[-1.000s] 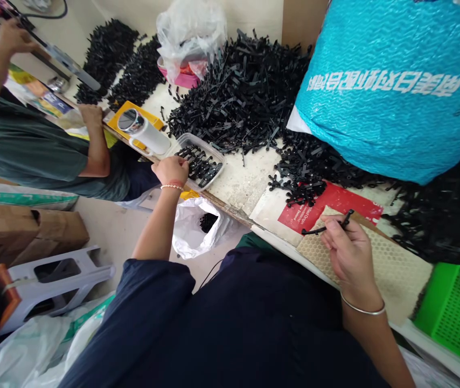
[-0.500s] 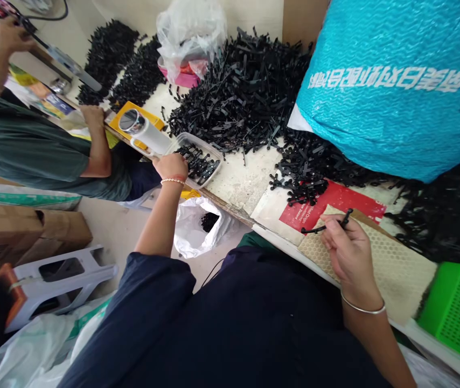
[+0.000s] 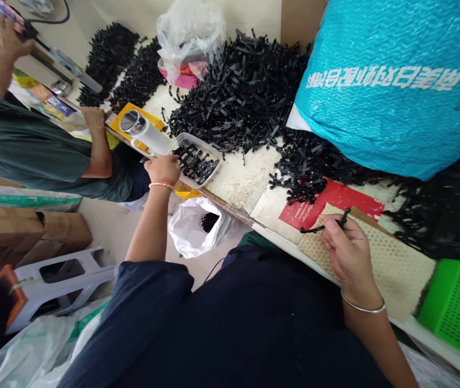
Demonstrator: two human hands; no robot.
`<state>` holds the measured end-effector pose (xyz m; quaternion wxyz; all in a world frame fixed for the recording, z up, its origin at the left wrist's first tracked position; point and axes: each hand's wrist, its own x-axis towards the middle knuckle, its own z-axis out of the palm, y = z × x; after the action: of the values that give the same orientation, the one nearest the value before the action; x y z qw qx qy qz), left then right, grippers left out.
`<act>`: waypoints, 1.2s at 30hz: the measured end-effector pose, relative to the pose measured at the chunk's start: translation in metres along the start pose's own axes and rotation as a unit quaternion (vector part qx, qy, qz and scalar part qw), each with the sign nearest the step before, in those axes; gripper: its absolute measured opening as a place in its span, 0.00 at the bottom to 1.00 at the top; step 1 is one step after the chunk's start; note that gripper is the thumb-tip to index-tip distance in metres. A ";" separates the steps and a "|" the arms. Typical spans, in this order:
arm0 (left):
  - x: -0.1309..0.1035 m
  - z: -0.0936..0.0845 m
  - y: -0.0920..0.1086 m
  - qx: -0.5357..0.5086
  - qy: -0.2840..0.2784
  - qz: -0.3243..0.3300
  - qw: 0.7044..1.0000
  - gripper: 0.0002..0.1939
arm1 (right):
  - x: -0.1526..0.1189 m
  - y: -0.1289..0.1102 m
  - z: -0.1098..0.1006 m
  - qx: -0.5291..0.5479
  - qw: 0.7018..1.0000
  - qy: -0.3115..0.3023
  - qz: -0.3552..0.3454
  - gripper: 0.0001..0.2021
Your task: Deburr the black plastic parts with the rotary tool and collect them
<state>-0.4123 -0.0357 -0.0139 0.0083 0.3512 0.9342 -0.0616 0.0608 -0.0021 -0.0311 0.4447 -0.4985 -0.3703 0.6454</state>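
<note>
My right hand [image 3: 347, 248] pinches a thin, slightly curved black plastic piece [image 3: 314, 230] with knobbed ends, held above a beige honeycomb-patterned mat [image 3: 399, 269]. At the left end of a clear plastic tub [image 3: 213, 182] is my left hand [image 3: 163, 169], its fingers curled together. What those fingers hold, if anything, is hidden. Inside the tub lie several black pieces [image 3: 197, 163] in rows. A white mug [image 3: 153, 139] with a shiny lid leans close behind my left hand.
Large heaps of black pieces [image 3: 242, 91] cover the table's back. A blue bag [image 3: 383, 86] stands at right above a green basket [image 3: 448, 307]. An open white sack [image 3: 189, 237] hangs below the table edge. A co-worker [image 3: 44, 145] sits at left.
My left hand has shifted left and slightly down, from over the tub's end to its outer edge. My right hand stays nearly still with the black piece. The co-worker's raised hand has opened out.
</note>
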 end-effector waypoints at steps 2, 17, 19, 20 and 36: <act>-0.001 0.003 -0.009 -0.007 0.019 0.006 1.000 0.29 | 0.001 0.001 0.000 -0.008 1.000 -0.005 -0.011 0.19; 0.011 0.008 -0.007 -0.001 -0.016 0.083 0.996 0.25 | 0.000 0.005 0.005 0.002 1.000 -0.008 0.009 0.20; 0.009 0.007 -0.005 0.021 0.000 0.094 0.995 0.25 | 0.000 0.007 0.004 -0.001 1.000 -0.014 0.001 0.19; 0.007 0.006 -0.004 0.026 0.007 0.095 0.995 0.25 | 0.000 0.008 0.004 -0.003 1.000 -0.018 -0.002 0.18; 0.004 0.003 -0.023 -0.068 0.083 -0.015 0.994 0.26 | -0.001 0.005 0.005 -0.006 1.000 -0.006 0.018 0.22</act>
<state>-0.4308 -0.0503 -0.0143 -0.0462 0.3394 0.9390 0.0313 0.0550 -0.0046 -0.0347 0.4277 -0.5039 -0.3679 0.6541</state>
